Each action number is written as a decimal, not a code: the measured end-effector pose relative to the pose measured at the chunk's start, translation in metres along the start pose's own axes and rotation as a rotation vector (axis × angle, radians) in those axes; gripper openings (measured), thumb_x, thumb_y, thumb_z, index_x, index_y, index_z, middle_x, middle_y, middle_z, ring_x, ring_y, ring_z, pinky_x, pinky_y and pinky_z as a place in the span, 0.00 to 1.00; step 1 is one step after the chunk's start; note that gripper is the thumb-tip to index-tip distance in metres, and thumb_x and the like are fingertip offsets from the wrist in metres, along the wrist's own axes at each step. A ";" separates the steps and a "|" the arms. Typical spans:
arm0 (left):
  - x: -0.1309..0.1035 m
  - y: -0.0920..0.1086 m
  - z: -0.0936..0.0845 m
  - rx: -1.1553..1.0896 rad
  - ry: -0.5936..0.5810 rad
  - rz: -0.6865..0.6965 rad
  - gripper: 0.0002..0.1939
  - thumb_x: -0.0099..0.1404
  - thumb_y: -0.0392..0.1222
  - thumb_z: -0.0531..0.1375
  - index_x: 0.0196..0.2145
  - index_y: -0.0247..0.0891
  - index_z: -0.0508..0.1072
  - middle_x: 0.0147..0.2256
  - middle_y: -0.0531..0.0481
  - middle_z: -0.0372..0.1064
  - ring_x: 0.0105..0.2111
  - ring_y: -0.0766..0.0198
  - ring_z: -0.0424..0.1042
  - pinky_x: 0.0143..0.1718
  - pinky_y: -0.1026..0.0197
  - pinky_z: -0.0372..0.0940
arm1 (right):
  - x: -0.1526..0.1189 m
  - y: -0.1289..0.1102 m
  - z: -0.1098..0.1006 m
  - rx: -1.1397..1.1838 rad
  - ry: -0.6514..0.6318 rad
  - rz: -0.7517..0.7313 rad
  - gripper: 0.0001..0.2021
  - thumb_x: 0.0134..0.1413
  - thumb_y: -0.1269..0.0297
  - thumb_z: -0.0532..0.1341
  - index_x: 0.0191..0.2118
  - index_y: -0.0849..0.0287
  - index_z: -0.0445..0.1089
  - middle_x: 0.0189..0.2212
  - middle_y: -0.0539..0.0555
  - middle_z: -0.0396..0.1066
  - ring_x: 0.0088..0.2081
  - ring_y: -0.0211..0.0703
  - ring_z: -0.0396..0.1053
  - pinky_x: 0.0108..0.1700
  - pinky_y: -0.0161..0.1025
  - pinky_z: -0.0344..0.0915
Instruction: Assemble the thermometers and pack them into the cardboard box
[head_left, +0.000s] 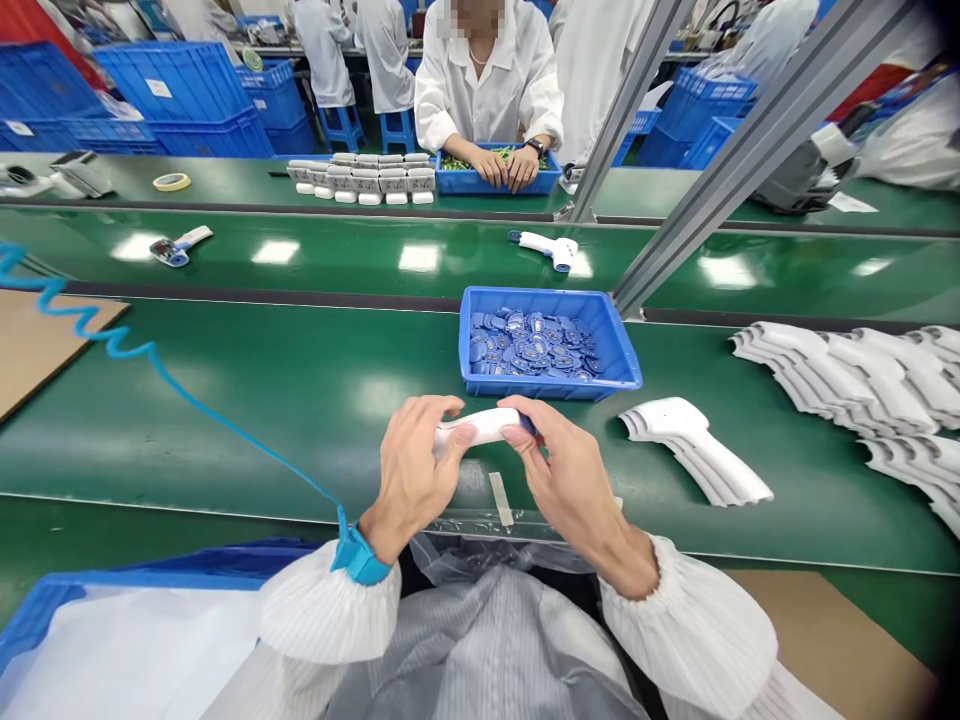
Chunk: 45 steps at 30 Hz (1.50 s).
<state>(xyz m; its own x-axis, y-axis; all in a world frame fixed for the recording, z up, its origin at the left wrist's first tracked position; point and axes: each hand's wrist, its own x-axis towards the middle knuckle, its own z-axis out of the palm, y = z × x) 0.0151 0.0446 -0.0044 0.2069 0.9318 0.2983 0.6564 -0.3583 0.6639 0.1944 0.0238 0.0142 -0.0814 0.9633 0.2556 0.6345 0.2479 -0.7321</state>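
Between both hands, just above the near edge of the green table [225, 400], is a white plastic housing [484, 427], shaped like the handheld thermometer shells nearby. My left hand [420, 460] grips its left end with thumb and fingers. Around the right end, where a dark blue part [527, 424] shows, my right hand [559, 475] is closed. My fingers hide both ends. Just beyond the hands stands a blue bin [551, 384] holding many flat blue plastic pieces [532, 340]. To the right lies a small nested stack of white shells [694, 440].
More white shells [862, 370] are piled far right. Two handheld thermometers [551, 247] lie on the conveyor [345, 250]. A coiled blue cord [225, 425] runs to my left wristband [360, 555]. A metal post [697, 190] rises at right. Opposite, a person's hands [506, 168] rest at another bin.
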 end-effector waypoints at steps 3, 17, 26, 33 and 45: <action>-0.003 -0.004 0.013 0.067 0.177 -0.241 0.24 0.75 0.51 0.50 0.24 0.37 0.67 0.25 0.49 0.68 0.27 0.63 0.63 0.31 0.59 0.55 | -0.009 -0.002 0.002 -0.001 -0.096 0.083 0.12 0.70 0.57 0.54 0.51 0.55 0.69 0.42 0.54 0.76 0.39 0.44 0.72 0.42 0.40 0.67; -0.024 -0.026 -0.006 -0.025 0.242 0.029 0.11 0.70 0.46 0.57 0.39 0.36 0.74 0.43 0.42 0.74 0.44 0.58 0.72 0.45 0.58 0.66 | -0.010 0.004 0.023 0.422 -0.302 0.793 0.23 0.67 0.47 0.49 0.32 0.59 0.69 0.23 0.52 0.68 0.19 0.35 0.54 0.22 0.36 0.51; 0.017 -0.043 0.020 -0.029 0.348 -0.379 0.27 0.71 0.48 0.54 0.14 0.38 0.62 0.15 0.53 0.59 0.20 0.68 0.58 0.26 0.61 0.54 | -0.018 -0.010 0.045 -0.159 -0.425 0.101 0.18 0.70 0.54 0.51 0.38 0.58 0.73 0.29 0.53 0.74 0.27 0.40 0.66 0.30 0.37 0.50; 0.024 -0.049 0.001 0.033 0.081 -0.342 0.23 0.67 0.46 0.55 0.15 0.38 0.64 0.19 0.51 0.63 0.23 0.66 0.61 0.30 0.62 0.55 | -0.019 -0.014 0.061 -0.246 -0.343 0.087 0.18 0.71 0.55 0.50 0.39 0.57 0.74 0.28 0.52 0.76 0.28 0.41 0.72 0.28 0.37 0.53; 0.170 -0.155 -0.162 0.064 0.162 -0.784 0.27 0.73 0.58 0.50 0.28 0.33 0.71 0.23 0.45 0.69 0.23 0.62 0.69 0.27 0.61 0.64 | -0.057 0.052 -0.030 -0.381 0.149 0.164 0.20 0.64 0.44 0.54 0.42 0.49 0.77 0.27 0.49 0.76 0.16 0.35 0.66 0.17 0.32 0.65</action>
<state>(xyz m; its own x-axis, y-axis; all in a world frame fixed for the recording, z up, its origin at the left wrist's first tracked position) -0.1689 0.2492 0.0549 -0.4367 0.8887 -0.1394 0.6082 0.4059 0.6821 0.2548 -0.0215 -0.0199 0.1378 0.9546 0.2641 0.8701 0.0108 -0.4928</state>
